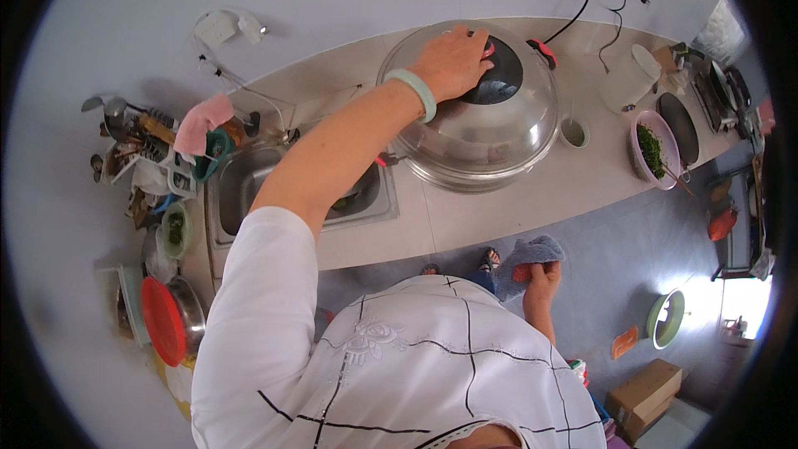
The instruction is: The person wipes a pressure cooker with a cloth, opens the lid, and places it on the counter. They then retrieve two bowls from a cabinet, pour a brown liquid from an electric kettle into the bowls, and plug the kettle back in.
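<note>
My left hand [452,62], with a pale green bangle at the wrist, is closed on the red and black lid knob [489,48] of a large domed metal lid [499,128]. The lid has a dark round panel around its knob and covers a wide metal pan on the counter; the pan's inside is hidden. Low at the counter's near side, my right hand [543,284] grips a grey-blue cloth [535,251] with a red patch. A small cup [573,133] stands just right of the lid.
A metal sink [240,181] lies left. To the right are a pale jug [629,78], a pink bowl of chopped greens [651,149] and a dark round pan [678,128]. Utensils and a pink cloth [202,123] crowd the far left. A cardboard box [645,396] and green basin [666,319] are on the floor.
</note>
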